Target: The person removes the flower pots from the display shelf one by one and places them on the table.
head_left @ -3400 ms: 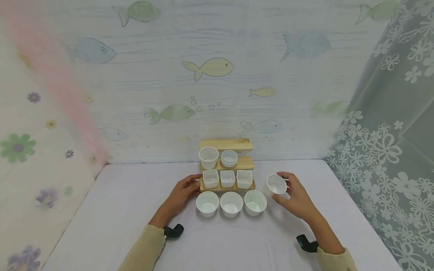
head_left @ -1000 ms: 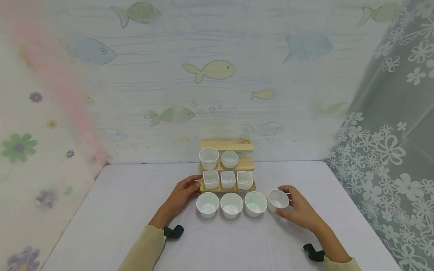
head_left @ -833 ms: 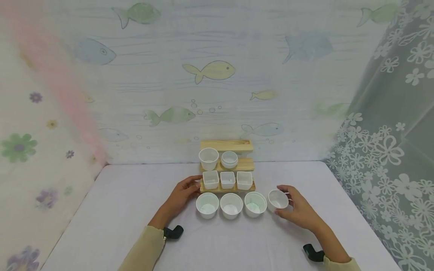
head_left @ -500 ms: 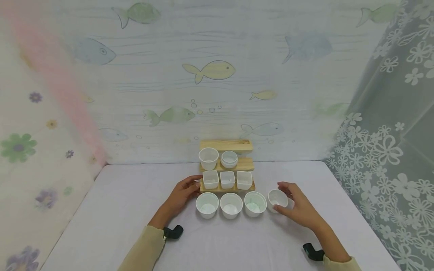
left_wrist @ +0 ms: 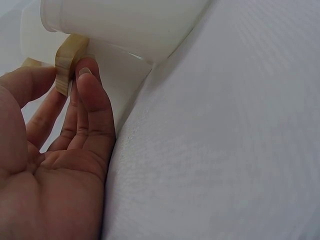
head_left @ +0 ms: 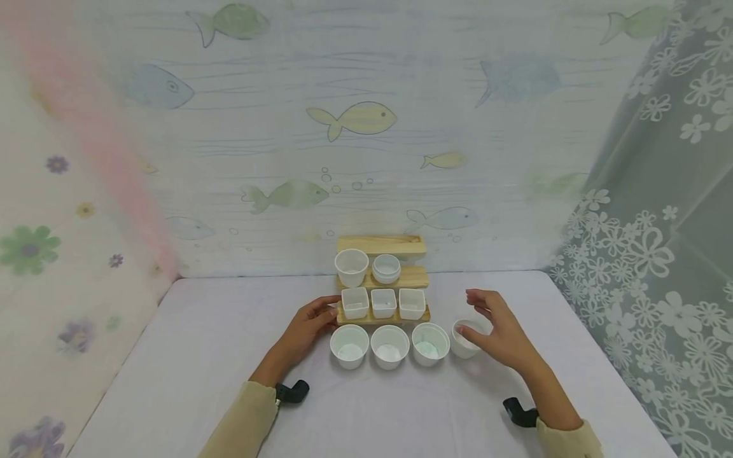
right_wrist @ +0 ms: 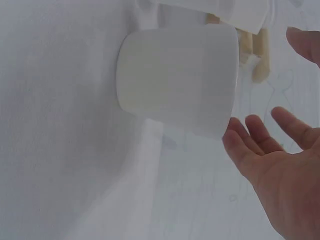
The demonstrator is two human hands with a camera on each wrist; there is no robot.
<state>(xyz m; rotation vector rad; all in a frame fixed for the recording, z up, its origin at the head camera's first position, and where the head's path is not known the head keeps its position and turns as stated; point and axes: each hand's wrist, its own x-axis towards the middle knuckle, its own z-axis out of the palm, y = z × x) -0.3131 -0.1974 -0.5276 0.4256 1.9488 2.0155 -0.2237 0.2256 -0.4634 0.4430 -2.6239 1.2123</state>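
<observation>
My left hand [head_left: 306, 327] pinches the left end of a wooden tiered rack [head_left: 382, 245]; the left wrist view shows the thumb and fingers around the board's end [left_wrist: 66, 62]. At the right end of the front row, a small round white cup [head_left: 465, 345] stands upright on the table. My right hand [head_left: 504, 334] hovers at its right side, fingers spread. In the head view the thumb overlaps the cup's rim. The right wrist view shows the fingertips close to the cup [right_wrist: 175, 77]; whether they touch it I cannot tell.
Three more round white cups [head_left: 390, 350] line up left of that cup, before the rack. Small square cups [head_left: 412, 305] sit on the lowest tier. A taller round cup [head_left: 352, 270] and a small round one [head_left: 386, 270] occupy the middle tier. White cloth [head_left: 366, 420] covers the table.
My right hand brought the round cup down to the right end of the front row, let go, and rose slightly away with fingers spreading. The left hand stayed on the rack.
</observation>
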